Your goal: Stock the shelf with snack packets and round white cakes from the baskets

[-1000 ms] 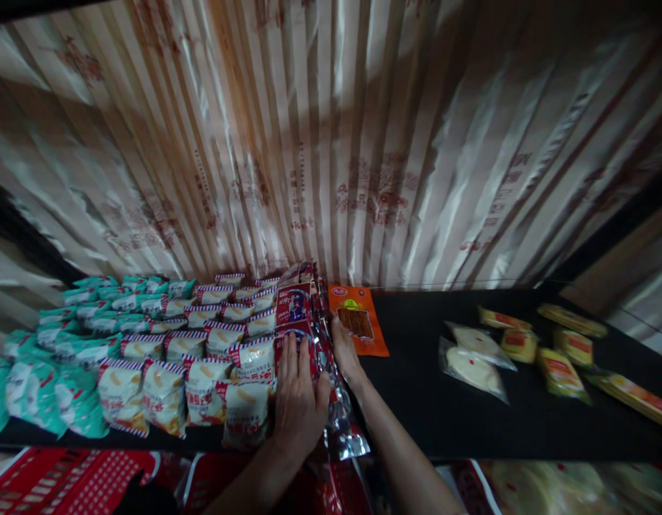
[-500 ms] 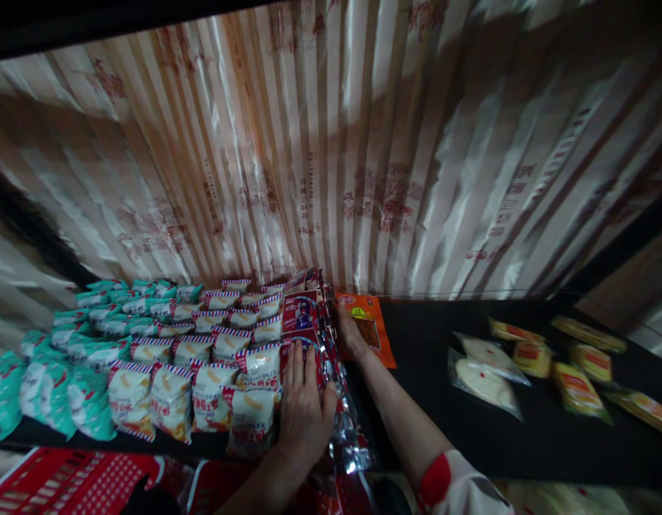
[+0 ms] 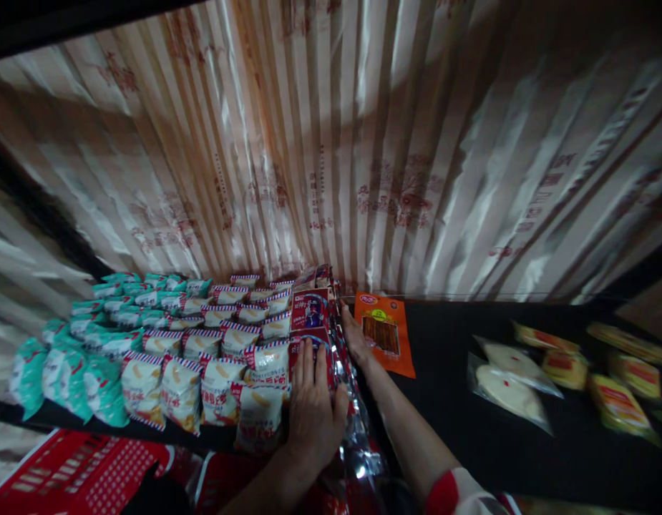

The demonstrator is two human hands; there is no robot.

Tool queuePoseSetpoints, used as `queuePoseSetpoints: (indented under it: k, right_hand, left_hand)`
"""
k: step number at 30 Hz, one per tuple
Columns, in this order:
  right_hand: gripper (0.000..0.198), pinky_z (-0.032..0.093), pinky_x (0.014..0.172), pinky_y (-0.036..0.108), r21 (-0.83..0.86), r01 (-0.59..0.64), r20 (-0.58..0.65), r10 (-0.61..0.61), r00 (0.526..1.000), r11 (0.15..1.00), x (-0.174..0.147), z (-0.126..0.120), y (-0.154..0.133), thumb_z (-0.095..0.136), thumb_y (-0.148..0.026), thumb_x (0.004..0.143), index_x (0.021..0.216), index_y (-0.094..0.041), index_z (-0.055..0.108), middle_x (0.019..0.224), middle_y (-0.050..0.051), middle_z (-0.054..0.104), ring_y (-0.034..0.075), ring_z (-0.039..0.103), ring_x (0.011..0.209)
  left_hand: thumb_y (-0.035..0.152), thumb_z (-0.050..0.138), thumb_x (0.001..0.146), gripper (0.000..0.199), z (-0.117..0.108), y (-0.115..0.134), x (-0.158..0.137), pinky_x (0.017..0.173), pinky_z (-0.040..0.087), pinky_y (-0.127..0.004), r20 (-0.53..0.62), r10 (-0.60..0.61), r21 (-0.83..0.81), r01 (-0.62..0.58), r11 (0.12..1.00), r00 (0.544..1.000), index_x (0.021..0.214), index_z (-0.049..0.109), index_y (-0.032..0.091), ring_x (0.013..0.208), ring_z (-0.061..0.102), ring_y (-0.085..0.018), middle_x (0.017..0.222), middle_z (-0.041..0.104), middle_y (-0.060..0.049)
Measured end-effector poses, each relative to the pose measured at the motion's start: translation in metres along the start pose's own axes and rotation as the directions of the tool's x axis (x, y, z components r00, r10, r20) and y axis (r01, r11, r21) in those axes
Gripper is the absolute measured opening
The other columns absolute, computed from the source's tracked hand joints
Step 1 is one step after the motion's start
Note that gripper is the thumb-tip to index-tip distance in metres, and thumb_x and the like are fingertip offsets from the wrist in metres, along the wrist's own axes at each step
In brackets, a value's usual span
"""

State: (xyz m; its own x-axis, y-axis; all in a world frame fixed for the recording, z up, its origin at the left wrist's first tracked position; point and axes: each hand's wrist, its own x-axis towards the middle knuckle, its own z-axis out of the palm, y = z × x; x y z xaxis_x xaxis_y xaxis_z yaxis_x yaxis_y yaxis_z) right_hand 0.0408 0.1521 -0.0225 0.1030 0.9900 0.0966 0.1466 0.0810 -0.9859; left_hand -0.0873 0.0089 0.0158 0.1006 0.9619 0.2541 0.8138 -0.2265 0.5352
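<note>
My left hand (image 3: 315, 411) lies with its fingers stretched flat on top of a row of dark red snack packets (image 3: 310, 312). My right hand (image 3: 355, 336) rests along the right side of that row, its fingers extended toward the back and partly hidden. Between the two hands, the shiny silver edges of the packets stand close together. Left of the row, white snack bags with striped tops (image 3: 180, 390) sit in several lines. Just right of my right hand, an orange packet (image 3: 387, 336) with a clear window lies flat on the black shelf (image 3: 443, 429).
Teal bags (image 3: 108, 390) fill the shelf's left end. On the right lie clear packs of white flat rounds (image 3: 510, 392) and several yellow packs (image 3: 620, 404). A striped, printed curtain (image 3: 331, 143) hangs behind. Red baskets (image 3: 105, 472) stand below the front edge.
The view has turned slightly left, so the shelf goods appear farther right. Both hands keep their places on the dark red row, and a gap now shows between my right hand and the orange packet.
</note>
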Motion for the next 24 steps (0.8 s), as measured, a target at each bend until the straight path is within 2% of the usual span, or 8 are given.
queuePoseSetpoints:
  k: [6, 11, 19, 24]
  right_hand:
    - [0.084, 0.012, 0.116, 0.040, 0.031, -0.026, -0.014, 0.026, 1.000, 0.999, 0.0002, 0.0041, 0.0069, 0.024, -0.075, 0.080, 0.142, -0.019, 0.033, 0.146, 0.005, 0.035, 0.021, 0.021, 0.138]
    - [0.078, 0.010, 0.115, 0.042, 0.041, -0.032, -0.041, 0.034, 0.999, 0.999, 0.0006, 0.0045, 0.0071, 0.028, -0.072, 0.081, 0.139, -0.021, 0.038, 0.146, 0.004, 0.036, 0.022, 0.022, 0.138]
    - [0.084, 0.012, 0.115, 0.040, 0.042, -0.077, -0.051, 0.079, 0.996, 0.996, 0.0021, 0.0062, 0.0072, 0.031, -0.076, 0.076, 0.139, -0.020, 0.038, 0.146, 0.005, 0.035, 0.022, 0.023, 0.138]
    - [0.079, 0.013, 0.115, 0.043, 0.051, -0.032, -0.035, 0.034, 0.999, 0.998, 0.0010, 0.0019, 0.0008, 0.035, -0.076, 0.076, 0.134, -0.022, 0.045, 0.143, 0.004, 0.040, 0.023, 0.025, 0.137]
  left_hand:
    - [0.028, 0.043, 0.084, 0.061, 0.0005, -0.0021, 0.0005, 0.113, 0.021, -0.047, 0.003, -0.005, -0.015, 0.005, 1.000, 1.000, 0.141, 0.030, 0.011, 0.140, 0.012, -0.027, 0.152, 0.017, -0.013]
    - [0.027, 0.044, 0.084, 0.060, 0.0027, -0.0032, 0.0002, 0.112, 0.024, -0.047, -0.036, 0.019, 0.004, -0.019, 1.000, 0.999, 0.140, 0.032, 0.010, 0.140, 0.016, -0.027, 0.151, 0.020, -0.014]
    - [0.027, 0.043, 0.085, 0.058, 0.0061, -0.0051, 0.0012, 0.111, 0.026, -0.049, -0.065, 0.052, 0.049, -0.049, 0.998, 0.997, 0.139, 0.034, 0.010, 0.139, 0.018, -0.028, 0.150, 0.024, -0.017]
    - [0.027, 0.043, 0.085, 0.056, 0.0065, -0.0056, 0.0008, 0.111, 0.026, -0.049, -0.106, 0.086, 0.057, -0.080, 0.995, 0.991, 0.138, 0.035, 0.009, 0.139, 0.019, -0.028, 0.148, 0.028, -0.018]
